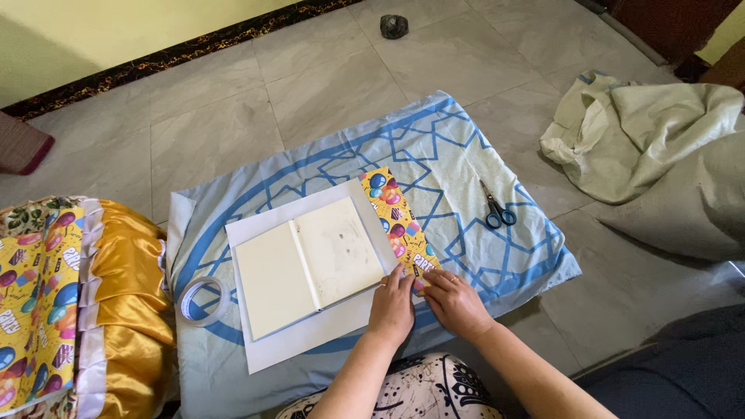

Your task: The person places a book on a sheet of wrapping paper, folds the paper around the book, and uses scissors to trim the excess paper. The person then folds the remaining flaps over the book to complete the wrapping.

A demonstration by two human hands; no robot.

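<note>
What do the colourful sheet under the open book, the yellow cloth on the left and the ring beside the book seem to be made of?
The colourful sheet looks like thin printed paper, white underneath, folding crisply under the left hand and right hand. The yellow cloth seems satin-like fabric: shiny, with soft folds. The ring looks like clear plastic tape, see-through and glossy.

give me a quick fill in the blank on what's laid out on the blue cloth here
1. The open book lies on a sheet of ____ paper.
2. The scissors have ____ handles.
3. The roll of tape lies to the ____ of the book.
4. Both the left hand and right hand press the folded ____ paper.

Missing words: white; blue; left; wrapping
</note>
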